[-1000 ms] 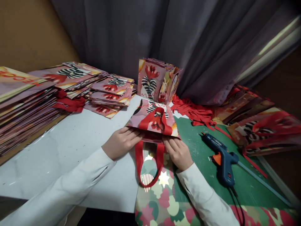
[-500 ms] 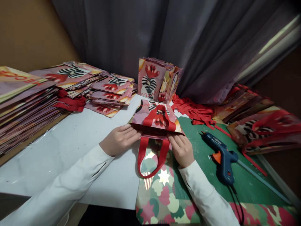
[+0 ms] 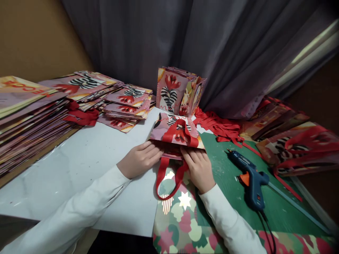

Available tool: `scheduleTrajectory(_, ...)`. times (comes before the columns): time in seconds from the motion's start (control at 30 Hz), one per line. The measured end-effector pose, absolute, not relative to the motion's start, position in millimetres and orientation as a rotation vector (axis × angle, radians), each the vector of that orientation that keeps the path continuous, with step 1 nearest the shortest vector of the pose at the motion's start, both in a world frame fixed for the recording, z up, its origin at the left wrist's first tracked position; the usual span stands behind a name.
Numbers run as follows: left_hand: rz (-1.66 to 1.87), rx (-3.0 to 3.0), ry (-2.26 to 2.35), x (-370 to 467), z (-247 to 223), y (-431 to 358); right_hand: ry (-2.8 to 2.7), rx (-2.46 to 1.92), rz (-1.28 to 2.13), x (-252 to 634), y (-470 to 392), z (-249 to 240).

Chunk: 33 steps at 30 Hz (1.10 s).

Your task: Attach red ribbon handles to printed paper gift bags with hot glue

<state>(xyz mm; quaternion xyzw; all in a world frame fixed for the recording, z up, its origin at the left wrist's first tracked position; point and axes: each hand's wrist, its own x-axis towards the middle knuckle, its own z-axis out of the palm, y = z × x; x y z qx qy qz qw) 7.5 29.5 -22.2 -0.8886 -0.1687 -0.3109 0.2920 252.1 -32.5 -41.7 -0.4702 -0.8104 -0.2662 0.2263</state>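
Note:
A small paper gift bag (image 3: 169,127) with a zebra-striped vase and red flower print lies on the table, its mouth towards me. One red ribbon handle (image 3: 191,138) rests on its upper panel; the other red ribbon handle (image 3: 159,181) hangs towards me over patterned paper. My left hand (image 3: 141,158) grips the bag's left side at the mouth, thumb side hidden. With fingers stretched out, my right hand (image 3: 200,168) reaches into the right part of the mouth; its fingertips are hidden under the upper panel.
A blue glue gun (image 3: 250,176) lies on the green mat (image 3: 222,208) at right. Behind are standing gift bags (image 3: 171,91) and a heap of red ribbons (image 3: 219,123). Stacks of flat bags (image 3: 29,130) fill the left; more bags (image 3: 299,151) lie far right.
My right hand has moved left from the bag's right edge, deeper into the mouth. My left hand has shifted slightly right. The near ribbon handle is now partly covered by my right hand.

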Motion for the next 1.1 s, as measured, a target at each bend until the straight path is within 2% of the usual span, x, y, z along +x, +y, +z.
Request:
scheduleTrajectory(0.47,-0.706,-2.358,-0.831,24,-41,11,-2.251,-1.471,-0.721,233,-40,-48)
scheduleTrajectory(0.83,-0.865,-2.258,-0.532,2,-27,32,-2.216,-1.171,-0.872,260,-31,-44)
scheduleTrajectory(1.1,-0.877,-2.197,-0.432,-2,-18,29,-2.179,-1.11,-0.905,260,-34,-36)
